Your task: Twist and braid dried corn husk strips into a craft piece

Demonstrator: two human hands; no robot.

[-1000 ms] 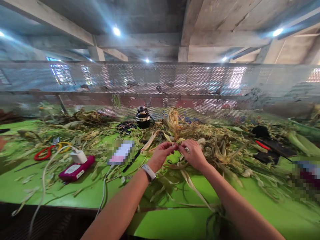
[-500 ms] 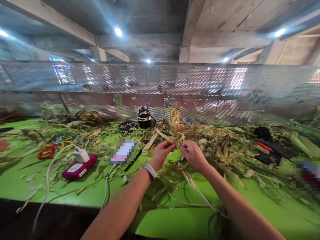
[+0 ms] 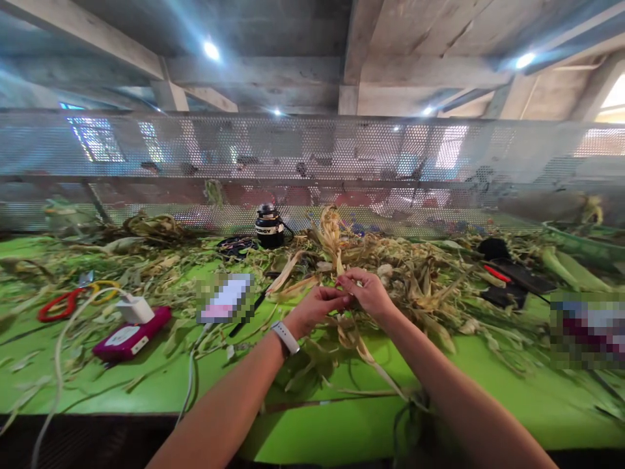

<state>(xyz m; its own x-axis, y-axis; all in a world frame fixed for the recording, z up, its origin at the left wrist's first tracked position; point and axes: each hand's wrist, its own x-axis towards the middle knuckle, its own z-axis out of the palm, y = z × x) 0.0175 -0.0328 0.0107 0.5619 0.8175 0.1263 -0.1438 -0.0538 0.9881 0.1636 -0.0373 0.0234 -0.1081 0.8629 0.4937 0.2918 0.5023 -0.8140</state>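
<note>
A braided bundle of pale dried husk stands upright just beyond my hands, its lower end reaching my fingers. My right hand is closed in a pinch on the bundle's lower end. My left hand, with a white wristband, presses thumb and fingers together right beside it; whatever sits between those fingertips is too small to make out. Long loose husk strips hang below both hands over the green table.
Green table strewn with husk scraps. A black jar stands behind. Leftward lie a phone, a purple power block and red-and-yellow scissors. A green basket is at right, before a perforated metal screen.
The view has shifted, so most things sit farther left. My right hand has moved up over my left fingertips, and the pale strip once stretched toward the left no longer shows there.
</note>
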